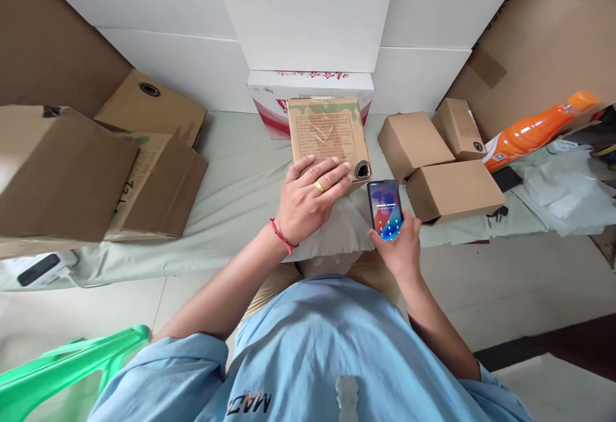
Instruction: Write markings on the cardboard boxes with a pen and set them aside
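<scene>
Flat on the near part of a taped cardboard box (327, 130) rests my left hand (310, 194), its fingers stretched out, with a gold ring on one finger and a red cord at the wrist. The box has a green printed band and a dark hole at its near right corner. My right hand (402, 245) is closed round the lower end of a smartphone (385, 207). Its lit screen shows a number keypad. The phone is just right of the box, near the table's front edge.
Several plain cardboard boxes (455, 189) stand to the right, beside an orange bottle (534, 130) and plastic bags (563, 185). Larger cartons (58, 172) fill the left side. Behind is a white and red box (269, 114). A green plastic stool (72, 361) is at the lower left.
</scene>
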Demonstrator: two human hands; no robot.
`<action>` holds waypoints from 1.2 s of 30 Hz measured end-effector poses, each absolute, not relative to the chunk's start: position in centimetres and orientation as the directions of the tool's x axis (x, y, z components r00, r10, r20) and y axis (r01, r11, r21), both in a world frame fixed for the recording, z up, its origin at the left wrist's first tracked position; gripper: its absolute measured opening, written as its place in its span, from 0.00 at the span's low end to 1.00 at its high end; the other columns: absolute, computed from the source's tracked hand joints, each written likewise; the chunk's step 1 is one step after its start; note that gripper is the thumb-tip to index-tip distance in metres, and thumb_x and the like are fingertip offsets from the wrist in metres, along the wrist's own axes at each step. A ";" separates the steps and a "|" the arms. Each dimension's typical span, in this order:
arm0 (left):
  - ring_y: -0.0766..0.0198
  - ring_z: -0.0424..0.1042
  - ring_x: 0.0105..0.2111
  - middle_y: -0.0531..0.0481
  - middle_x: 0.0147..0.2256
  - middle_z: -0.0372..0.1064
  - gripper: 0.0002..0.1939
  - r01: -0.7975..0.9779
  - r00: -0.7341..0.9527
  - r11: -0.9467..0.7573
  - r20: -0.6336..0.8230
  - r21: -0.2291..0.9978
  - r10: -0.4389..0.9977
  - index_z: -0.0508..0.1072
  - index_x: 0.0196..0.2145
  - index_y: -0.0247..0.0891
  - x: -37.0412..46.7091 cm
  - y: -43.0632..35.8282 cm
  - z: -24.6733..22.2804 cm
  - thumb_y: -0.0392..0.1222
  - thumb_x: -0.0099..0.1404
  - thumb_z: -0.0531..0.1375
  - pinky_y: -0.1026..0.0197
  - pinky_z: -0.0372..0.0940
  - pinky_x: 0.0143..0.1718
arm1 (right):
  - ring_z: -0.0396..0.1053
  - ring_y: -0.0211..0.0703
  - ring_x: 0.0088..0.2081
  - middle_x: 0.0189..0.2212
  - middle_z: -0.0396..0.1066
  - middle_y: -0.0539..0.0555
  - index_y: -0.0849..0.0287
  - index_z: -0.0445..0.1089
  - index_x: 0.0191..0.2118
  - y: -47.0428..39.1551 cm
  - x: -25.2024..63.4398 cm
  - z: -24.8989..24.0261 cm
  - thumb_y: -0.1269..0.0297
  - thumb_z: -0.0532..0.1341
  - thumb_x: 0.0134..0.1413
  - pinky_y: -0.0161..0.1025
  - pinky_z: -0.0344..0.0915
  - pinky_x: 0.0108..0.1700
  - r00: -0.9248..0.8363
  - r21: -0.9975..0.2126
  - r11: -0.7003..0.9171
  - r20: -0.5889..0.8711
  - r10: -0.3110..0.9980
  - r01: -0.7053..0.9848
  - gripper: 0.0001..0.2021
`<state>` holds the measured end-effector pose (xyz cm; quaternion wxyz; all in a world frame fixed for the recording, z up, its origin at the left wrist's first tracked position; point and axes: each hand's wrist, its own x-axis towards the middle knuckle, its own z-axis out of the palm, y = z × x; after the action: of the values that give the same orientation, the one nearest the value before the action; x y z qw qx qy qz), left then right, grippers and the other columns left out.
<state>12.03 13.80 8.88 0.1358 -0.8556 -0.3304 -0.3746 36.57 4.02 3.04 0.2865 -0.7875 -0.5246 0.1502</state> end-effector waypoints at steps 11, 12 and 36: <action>0.54 0.83 0.54 0.46 0.52 0.86 0.14 0.587 0.433 -0.799 0.783 0.132 0.448 0.77 0.59 0.42 9.5 9.0 9.6 0.39 0.77 0.67 0.51 0.74 0.60 | 0.78 0.62 0.51 0.60 0.68 0.68 0.63 0.58 0.73 4.5 34.8 -0.4 0.59 0.74 0.56 0.53 0.77 0.51 0.123 -0.338 -0.207 -0.255 0.959 0.918 0.44; 0.54 0.83 0.53 0.45 0.50 0.85 0.14 0.601 0.396 -0.785 0.798 0.147 0.453 0.78 0.57 0.40 9.1 8.4 9.3 0.39 0.76 0.68 0.52 0.76 0.57 | 0.78 0.62 0.52 0.61 0.68 0.69 0.64 0.57 0.74 4.5 34.9 -0.7 0.59 0.74 0.57 0.53 0.77 0.52 0.108 -0.341 -0.195 -0.259 0.960 0.920 0.45; 0.37 0.70 0.71 0.41 0.70 0.72 0.40 -0.151 0.066 0.039 -0.030 0.988 0.997 0.74 0.71 0.49 6.4 5.9 5.1 0.64 0.68 0.73 0.38 0.69 0.72 | 0.59 0.60 0.80 0.76 0.66 0.58 0.47 0.67 0.75 6.6 33.0 5.7 0.33 0.76 0.55 0.60 0.64 0.77 -0.277 -0.931 -0.235 -0.156 0.948 -0.279 0.48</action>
<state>6.43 5.90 5.10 -0.5610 -0.4674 -0.4528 -0.5117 33.04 6.61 5.72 0.4524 -0.3963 -0.4220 0.6784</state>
